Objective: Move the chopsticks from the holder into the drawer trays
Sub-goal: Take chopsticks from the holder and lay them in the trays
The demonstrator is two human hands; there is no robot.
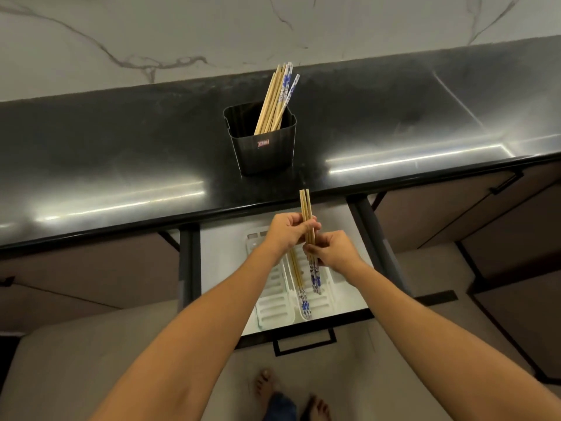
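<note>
Head view looked down at a black counter with an open drawer under it. A black holder stood on the counter, near the front edge. Some chopsticks were left in it, and they leaned to the right side. Some were plain wood and some had blue and white tops.

Both hands were over the drawer. The left hand and the right hand held one small bunch of chopsticks between them. The left fingers were pressed together around the middle of the bunch. The right fingers pinched it just below that. The thin wood tips pointed up toward the counter, and the blue ends hung down toward the trays. I think two hands were used so the sticks lined up side by side and did not slip apart.

White trays with slots lay in the drawer, side by side. A few chopsticks lay in the tray on the right already, with the blue ends toward the drawer front. The held bunch pointed the same way, most likely so it could be set down next to them.

The job looked partly done, because sticks were in the holder and in the tray too.

Bare feet showed on the floor below.
</note>
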